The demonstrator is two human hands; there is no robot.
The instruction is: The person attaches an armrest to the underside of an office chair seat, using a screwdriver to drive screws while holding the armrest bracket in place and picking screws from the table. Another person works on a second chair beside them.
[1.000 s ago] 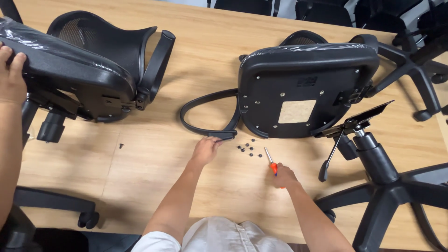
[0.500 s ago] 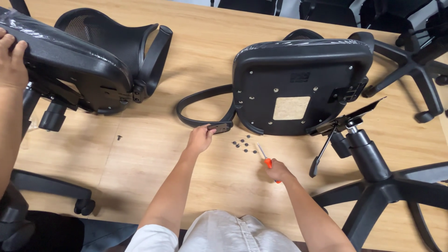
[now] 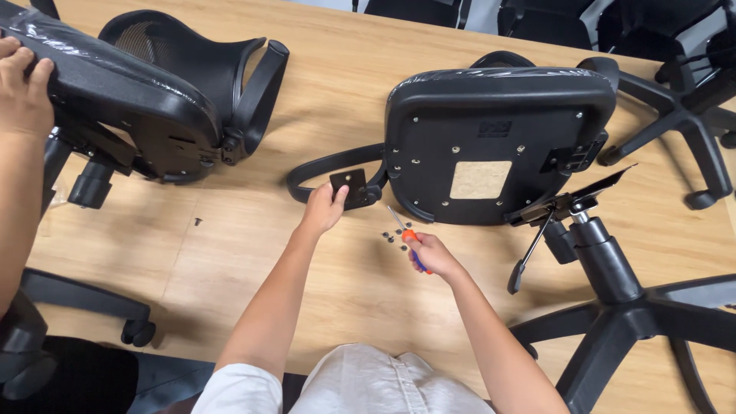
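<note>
A black office chair seat [image 3: 491, 138] lies upside down on the wooden table [image 3: 345, 84], its underside facing me. My left hand [image 3: 323, 208] grips the flat mounting plate of a black armrest [image 3: 349, 184] beside the seat's left edge. My right hand [image 3: 429, 253] holds a screwdriver [image 3: 405, 234] with an orange and blue handle, tip pointing up toward the seat. Several small dark screws [image 3: 392, 238] lie on the table between my hands.
Another person's hand [image 3: 23, 92] rests on a second black chair seat [image 3: 130, 100] at the left. A lone screw [image 3: 198, 222] lies near it. A chair base with gas cylinder [image 3: 613, 284] stands at the right, with more chair bases [image 3: 690, 100] behind.
My left hand has moved up from the table and taken hold of the armrest's plate. My right hand with the screwdriver stays near the screws.
</note>
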